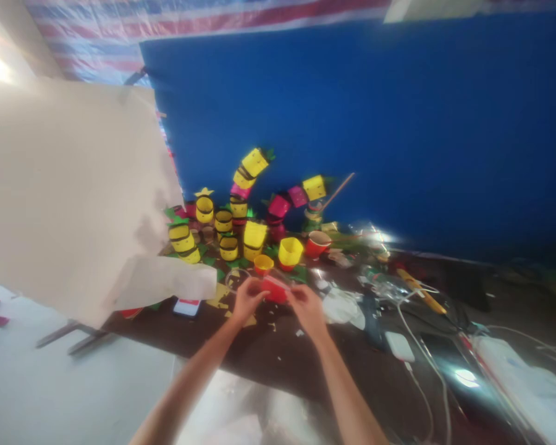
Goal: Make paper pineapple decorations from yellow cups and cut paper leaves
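Observation:
Between my hands, a small piece of red paper (275, 289) with a paler strip along its top edge is held above the dark table. My left hand (249, 299) pinches its left end, and my right hand (306, 303) grips the right end. Just behind it stands a small yellow cup with a red base (263, 264). A taller yellow paper cup (290, 251) and a red paper cup (317, 244) are farther back to the right. Fine detail on the red piece is blurred.
Yellow and pink paper cup figures (252, 238) crowd the table's back. A phone (186, 307) lies left, beneath a large pale sheet (74, 185). Right of my hands are a white bag (343, 307), a white charger (400, 346), cables and a yellow-handled tool (421, 290). Paper scraps lie around.

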### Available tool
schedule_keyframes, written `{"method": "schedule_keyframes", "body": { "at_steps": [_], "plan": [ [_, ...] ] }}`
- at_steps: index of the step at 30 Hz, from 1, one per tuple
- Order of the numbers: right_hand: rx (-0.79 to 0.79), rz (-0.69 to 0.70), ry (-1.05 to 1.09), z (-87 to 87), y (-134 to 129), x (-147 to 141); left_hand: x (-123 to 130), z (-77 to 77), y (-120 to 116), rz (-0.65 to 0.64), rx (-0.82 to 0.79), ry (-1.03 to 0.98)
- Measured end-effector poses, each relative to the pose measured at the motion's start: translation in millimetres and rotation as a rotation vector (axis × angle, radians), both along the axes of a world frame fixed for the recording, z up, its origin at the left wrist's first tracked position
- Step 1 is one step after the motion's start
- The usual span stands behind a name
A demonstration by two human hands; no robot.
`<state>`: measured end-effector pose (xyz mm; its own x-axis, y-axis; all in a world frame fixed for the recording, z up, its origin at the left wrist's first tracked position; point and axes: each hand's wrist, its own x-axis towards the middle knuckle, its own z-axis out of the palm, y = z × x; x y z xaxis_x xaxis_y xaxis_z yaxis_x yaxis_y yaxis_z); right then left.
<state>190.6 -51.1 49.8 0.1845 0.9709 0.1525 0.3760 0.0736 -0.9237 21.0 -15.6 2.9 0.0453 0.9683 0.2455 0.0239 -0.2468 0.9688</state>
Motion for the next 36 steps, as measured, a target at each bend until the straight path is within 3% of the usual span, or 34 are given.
{"method": "schedule_keyframes", "body": {
  "at_steps": [5,10,16,21,24,28,32,36],
  "plan": [
    [0.012,-0.047,0.069,-2.3,-4.9,-9.5,2.3,5.9,-11.5,0.052,0.295,0.323],
    [0.067,0.030,-0.017,-0.1,-11.6,-17.0,4.8,5.9,-15.9,0.040,0.321,0.450],
    [0.118,0.087,-0.069,7.5,-15.4,-19.7,5.4,5.7,-12.9,0.050,0.287,0.379],
    [0.220,-0.050,-0.065,8.3,-12.8,-20.6,4.9,5.5,-12.6,0.061,0.284,0.314],
    [0.348,-0.083,-0.143,6.4,-11.3,-19.0,3.6,3.9,-12.8,0.046,0.298,0.310],
    [0.538,-0.002,-0.382,7.9,-12.0,-17.7,2.6,2.3,-12.6,0.009,0.303,0.325],
    [0.514,0.009,-0.521,13.8,-11.0,-19.4,2.9,1.4,-11.9,0.001,0.315,0.333],
    [0.504,-0.001,-0.424,16.4,-7.3,-18.0,4.4,0.8,-12.3,0.000,0.324,0.317]
  ]
}}
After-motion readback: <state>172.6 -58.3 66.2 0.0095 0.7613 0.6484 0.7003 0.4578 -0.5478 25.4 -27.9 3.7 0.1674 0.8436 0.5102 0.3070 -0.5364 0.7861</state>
